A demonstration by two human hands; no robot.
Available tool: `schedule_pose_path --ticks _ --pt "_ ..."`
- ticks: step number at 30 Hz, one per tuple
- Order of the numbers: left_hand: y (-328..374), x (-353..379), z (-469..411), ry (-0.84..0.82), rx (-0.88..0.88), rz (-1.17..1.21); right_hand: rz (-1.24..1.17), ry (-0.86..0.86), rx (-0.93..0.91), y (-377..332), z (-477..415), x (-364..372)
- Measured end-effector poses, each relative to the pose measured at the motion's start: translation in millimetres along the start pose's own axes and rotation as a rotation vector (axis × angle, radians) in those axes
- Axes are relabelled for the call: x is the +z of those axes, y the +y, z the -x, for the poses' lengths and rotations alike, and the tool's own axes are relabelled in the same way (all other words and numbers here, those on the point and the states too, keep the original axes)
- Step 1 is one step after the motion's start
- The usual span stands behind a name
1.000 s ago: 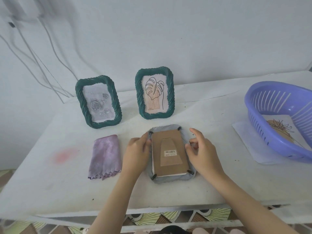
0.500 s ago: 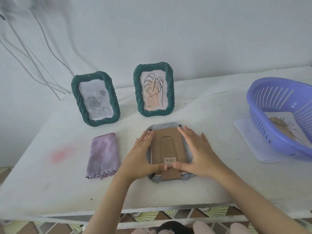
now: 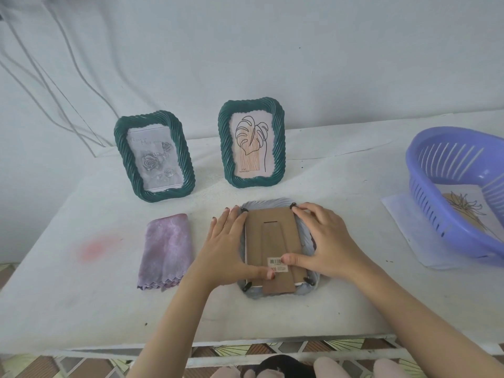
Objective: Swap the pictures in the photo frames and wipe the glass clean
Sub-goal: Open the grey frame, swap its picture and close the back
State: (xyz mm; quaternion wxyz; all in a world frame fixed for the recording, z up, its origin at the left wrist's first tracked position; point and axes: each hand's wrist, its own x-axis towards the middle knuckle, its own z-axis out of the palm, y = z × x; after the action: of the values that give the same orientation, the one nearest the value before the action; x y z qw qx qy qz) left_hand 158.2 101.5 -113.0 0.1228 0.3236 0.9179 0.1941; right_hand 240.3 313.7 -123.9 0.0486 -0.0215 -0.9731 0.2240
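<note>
Head view. Working on the grey frame (image 3: 268,204), laid face down near the front edge of the white table (image 3: 81,296), brown backing board (image 3: 270,236) up, 4 black clips at its corners. Left hand (image 3: 231,246) flat, fingers straight along the frame's left rim, thumb pressing the board beside the barcode label (image 3: 276,261); gripping nothing. Right hand (image 3: 330,238) arched over the right rim, a fingertip at the far right clip (image 3: 294,205), thumb also on the board; closed round nothing.

Likely next: turn each of the 4 clips off the board, keeping 1 thumb down to stop the frame sliding. Lift the board by its stand flap, evenly, to spare the glass beneath. Keep the purple cloth (image 3: 166,249) to hand for wiping. Fetch the spare picture (image 3: 463,211) from the blue basket (image 3: 450,227).
</note>
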Motion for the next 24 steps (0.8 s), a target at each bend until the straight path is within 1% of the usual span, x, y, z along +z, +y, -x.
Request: schedule_pose_path --ticks 7,15,19,24 --pt "3 -5 -7 -0.046 -0.004 -0.118 0.017 -0.043 0.017 -2 -3 -4" --pt "14 -15 -19 -0.172 -0.071 -0.137 0.057 -0.171 0.053 -7 -11 -16" --pt "17 -15 -23 -0.183 -0.077 -0.126 0.092 -0.222 0.074 -10 -16 -22" --pt "10 -10 -20 -0.182 -0.063 -0.076 0.083 -0.216 0.095 -9 -14 -19"
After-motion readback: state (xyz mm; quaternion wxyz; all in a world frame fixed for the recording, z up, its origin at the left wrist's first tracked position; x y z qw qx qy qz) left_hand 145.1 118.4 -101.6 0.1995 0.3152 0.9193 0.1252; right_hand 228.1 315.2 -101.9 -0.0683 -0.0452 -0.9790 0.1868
